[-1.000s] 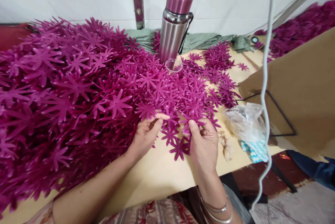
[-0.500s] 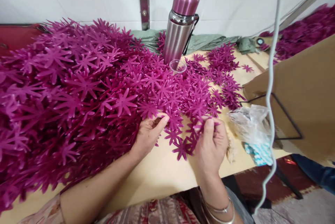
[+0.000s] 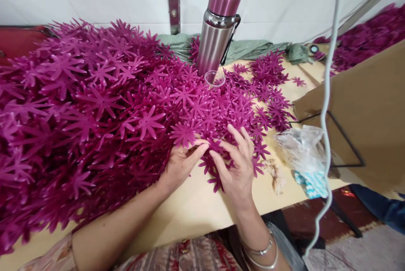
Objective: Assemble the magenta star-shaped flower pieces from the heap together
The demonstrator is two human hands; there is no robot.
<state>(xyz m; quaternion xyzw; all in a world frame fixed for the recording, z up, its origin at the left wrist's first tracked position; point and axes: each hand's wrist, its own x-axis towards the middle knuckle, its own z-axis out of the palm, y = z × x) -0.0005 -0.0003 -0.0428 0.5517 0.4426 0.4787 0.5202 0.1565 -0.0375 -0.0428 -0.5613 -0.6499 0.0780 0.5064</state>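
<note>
A large heap of magenta star-shaped flower pieces (image 3: 79, 106) covers the left and middle of the pale table (image 3: 190, 207). My left hand (image 3: 182, 161) rests at the heap's near edge, its thumb and fingers pinched on a flower piece (image 3: 185, 132). My right hand (image 3: 236, 165) lies just to the right, fingers spread flat over loose flower pieces (image 3: 218, 178) on the table. The two hands almost touch.
A steel flask with a pink cap (image 3: 217, 30) stands behind the heap, a small clear cup (image 3: 214, 79) at its foot. A crumpled plastic bag (image 3: 300, 148) and a cardboard box (image 3: 363, 110) sit at the right. A white cable (image 3: 325, 106) hangs in front.
My right hand has let go of its pinch near the bag, moved left toward the left hand, and spread its fingers flat over the pieces. The left hand has stayed in place.
</note>
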